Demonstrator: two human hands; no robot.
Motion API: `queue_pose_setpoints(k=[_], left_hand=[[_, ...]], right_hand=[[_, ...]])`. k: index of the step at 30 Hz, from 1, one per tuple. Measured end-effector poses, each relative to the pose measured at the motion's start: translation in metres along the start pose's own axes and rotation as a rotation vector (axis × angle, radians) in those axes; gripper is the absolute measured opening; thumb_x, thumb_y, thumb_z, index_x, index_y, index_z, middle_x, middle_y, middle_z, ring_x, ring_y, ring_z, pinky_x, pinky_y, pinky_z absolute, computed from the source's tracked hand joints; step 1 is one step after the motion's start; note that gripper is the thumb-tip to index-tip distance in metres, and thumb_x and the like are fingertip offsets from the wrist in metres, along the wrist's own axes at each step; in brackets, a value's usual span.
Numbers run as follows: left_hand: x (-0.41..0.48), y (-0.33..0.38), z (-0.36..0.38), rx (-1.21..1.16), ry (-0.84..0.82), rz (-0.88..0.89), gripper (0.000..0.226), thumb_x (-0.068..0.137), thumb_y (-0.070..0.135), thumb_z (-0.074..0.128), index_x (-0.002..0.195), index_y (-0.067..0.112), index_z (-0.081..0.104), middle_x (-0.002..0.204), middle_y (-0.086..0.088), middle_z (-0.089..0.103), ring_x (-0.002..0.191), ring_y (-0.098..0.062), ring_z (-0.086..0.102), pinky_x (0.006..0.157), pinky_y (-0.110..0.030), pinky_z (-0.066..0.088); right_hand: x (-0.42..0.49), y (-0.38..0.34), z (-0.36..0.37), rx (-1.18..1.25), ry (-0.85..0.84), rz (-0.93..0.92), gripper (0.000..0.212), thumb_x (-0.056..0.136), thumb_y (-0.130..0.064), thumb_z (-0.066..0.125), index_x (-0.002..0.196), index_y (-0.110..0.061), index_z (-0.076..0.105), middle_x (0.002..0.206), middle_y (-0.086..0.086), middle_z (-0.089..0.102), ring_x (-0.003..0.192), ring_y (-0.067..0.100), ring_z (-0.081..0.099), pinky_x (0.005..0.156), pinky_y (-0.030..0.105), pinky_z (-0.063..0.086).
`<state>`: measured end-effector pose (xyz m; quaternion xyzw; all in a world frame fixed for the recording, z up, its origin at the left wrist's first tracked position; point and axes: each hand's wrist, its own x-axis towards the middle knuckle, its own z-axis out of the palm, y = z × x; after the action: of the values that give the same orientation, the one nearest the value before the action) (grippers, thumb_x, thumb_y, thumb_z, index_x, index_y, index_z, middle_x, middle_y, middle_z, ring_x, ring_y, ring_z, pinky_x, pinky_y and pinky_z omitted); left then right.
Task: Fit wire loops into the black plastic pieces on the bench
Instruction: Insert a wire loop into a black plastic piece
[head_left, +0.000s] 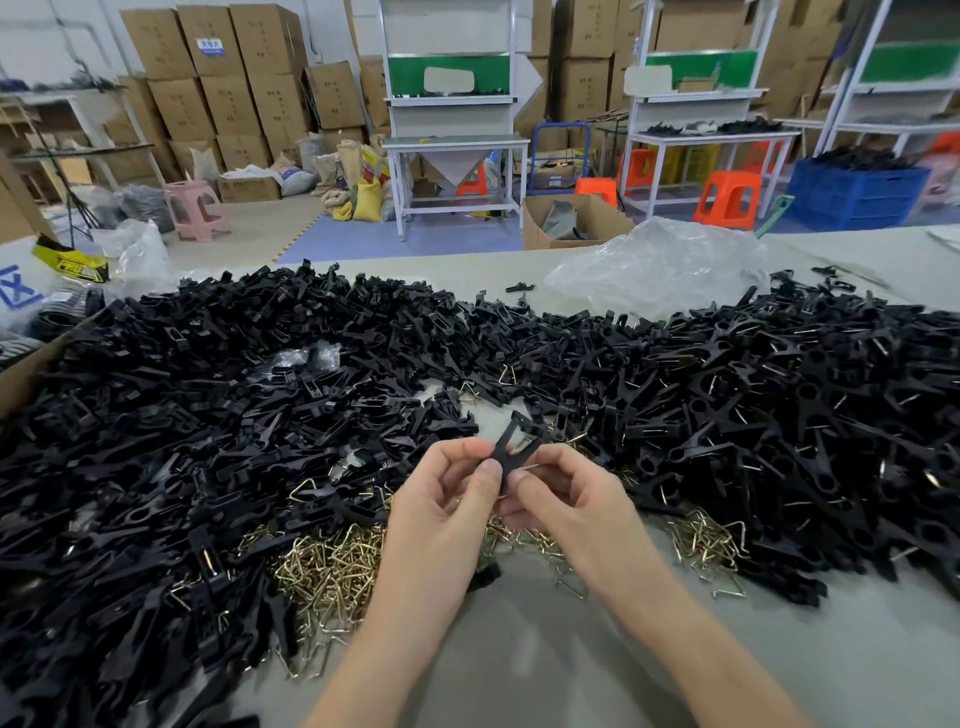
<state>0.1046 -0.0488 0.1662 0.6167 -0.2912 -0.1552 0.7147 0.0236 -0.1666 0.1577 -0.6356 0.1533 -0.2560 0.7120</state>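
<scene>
Both hands meet above the desk (545, 670), just in front of the heaps. Left hand (441, 504): grip pinched, thumb and forefinger closed on the lower end of one black plastic piece (511, 444), which stands tilted with its forked end up and away from us. Right hand (563, 501): grip likewise pinched on that lower end from the other side, fingers curled. The foot of the piece is hidden between the two thumbs. We note a thin pale sliver at the right fingertips and cannot tell whether it is a wire end or a glint. Nor can we make out whether a loop sits in the held piece. Wire loops (332, 566) lie in a brassy tangle on the desk beside the left wrist, partly buried under black parts. A second tangle (706, 540) lies right of the right forearm. The left heap (182, 415) of black pieces runs off the left and bottom edges. The right heap (779, 415) shows wire ends glinting among its pieces and is cut off at the right edge. A clear plastic bag (660, 270) lies crumpled behind the heaps. A cardboard box (21, 374) enters at the left edge, mostly out of frame. Both forearms are cut off at the bottom.
</scene>
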Motion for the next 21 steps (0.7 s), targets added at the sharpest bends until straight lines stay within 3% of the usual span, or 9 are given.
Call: queue_pose_setpoints(k=[3, 6, 9, 13, 15, 17, 19, 21], left_hand=[[-0.004, 0.001, 0.002, 0.169, 0.005, 0.084, 0.026, 0.096, 0.013, 0.065, 0.103, 0.039, 0.067, 0.095, 0.01, 0.074, 0.084, -0.007, 0.072, 0.065, -0.013, 0.052], [-0.006, 0.0, 0.002, 0.334, -0.001, 0.167, 0.041, 0.094, 0.017, 0.069, 0.107, 0.055, 0.059, 0.102, 0.02, 0.065, 0.093, -0.005, 0.066, 0.072, -0.014, 0.05], [-0.004, -0.002, 0.001, 0.43, 0.005, 0.228, 0.04, 0.093, 0.018, 0.07, 0.107, 0.053, 0.058, 0.104, 0.021, 0.063, 0.098, -0.004, 0.063, 0.077, -0.012, 0.048], [-0.001, -0.005, -0.002, 0.498, 0.089, 0.288, 0.033, 0.094, 0.017, 0.068, 0.111, 0.043, 0.059, 0.105, 0.023, 0.062, 0.099, -0.002, 0.062, 0.08, -0.008, 0.043], [0.001, -0.006, -0.004, 0.5, 0.154, 0.291, 0.029, 0.095, 0.018, 0.066, 0.115, 0.038, 0.059, 0.106, 0.024, 0.06, 0.1, 0.001, 0.06, 0.08, -0.005, 0.041], [0.002, -0.007, -0.007, 0.49, 0.214, 0.286, 0.028, 0.096, 0.022, 0.064, 0.117, 0.039, 0.058, 0.106, 0.023, 0.059, 0.099, 0.003, 0.06, 0.08, -0.004, 0.041], [0.003, -0.008, -0.01, 0.468, 0.245, 0.272, 0.026, 0.097, 0.025, 0.063, 0.118, 0.038, 0.059, 0.106, 0.023, 0.058, 0.097, 0.003, 0.06, 0.077, -0.007, 0.044], [0.003, -0.009, -0.01, 0.473, 0.247, 0.252, 0.025, 0.097, 0.028, 0.062, 0.12, 0.036, 0.06, 0.106, 0.024, 0.057, 0.095, 0.003, 0.06, 0.076, -0.013, 0.048]], right_hand=[[0.002, -0.001, -0.004, 0.05, 0.023, -0.003, 0.007, 0.096, -0.008, 0.065, 0.101, -0.009, 0.07, 0.091, 0.009, 0.077, 0.087, 0.021, 0.075, 0.078, 0.028, 0.06], [0.002, -0.004, -0.006, 0.102, -0.001, 0.019, 0.011, 0.097, -0.009, 0.064, 0.106, -0.004, 0.069, 0.102, 0.014, 0.077, 0.1, 0.027, 0.075, 0.083, 0.029, 0.061], [0.003, -0.003, -0.006, 0.126, -0.022, 0.06, 0.014, 0.094, -0.015, 0.068, 0.102, -0.004, 0.067, 0.103, 0.016, 0.077, 0.101, 0.029, 0.074, 0.084, 0.03, 0.061], [0.003, -0.004, -0.006, 0.07, -0.022, 0.019, 0.03, 0.086, -0.038, 0.067, 0.101, -0.012, 0.069, 0.099, 0.009, 0.078, 0.093, 0.024, 0.075, 0.08, 0.028, 0.06], [0.0, 0.0, -0.009, -0.244, 0.029, -0.102, 0.024, 0.096, -0.047, 0.059, 0.108, -0.029, 0.069, 0.102, -0.009, 0.077, 0.093, 0.009, 0.072, 0.081, 0.023, 0.056], [-0.003, 0.005, -0.013, -0.733, 0.078, -0.248, 0.022, 0.099, -0.05, 0.054, 0.115, -0.041, 0.067, 0.111, -0.026, 0.07, 0.104, -0.003, 0.061, 0.09, 0.017, 0.047], [-0.003, 0.011, -0.014, -1.127, -0.043, -0.263, 0.036, 0.098, -0.055, 0.05, 0.13, -0.041, 0.061, 0.132, -0.028, 0.057, 0.128, -0.001, 0.044, 0.114, 0.026, 0.032], [-0.002, 0.018, -0.013, -1.308, -0.152, -0.196, 0.048, 0.098, -0.062, 0.045, 0.139, -0.041, 0.054, 0.143, -0.025, 0.046, 0.139, 0.005, 0.028, 0.121, 0.029, 0.016]])
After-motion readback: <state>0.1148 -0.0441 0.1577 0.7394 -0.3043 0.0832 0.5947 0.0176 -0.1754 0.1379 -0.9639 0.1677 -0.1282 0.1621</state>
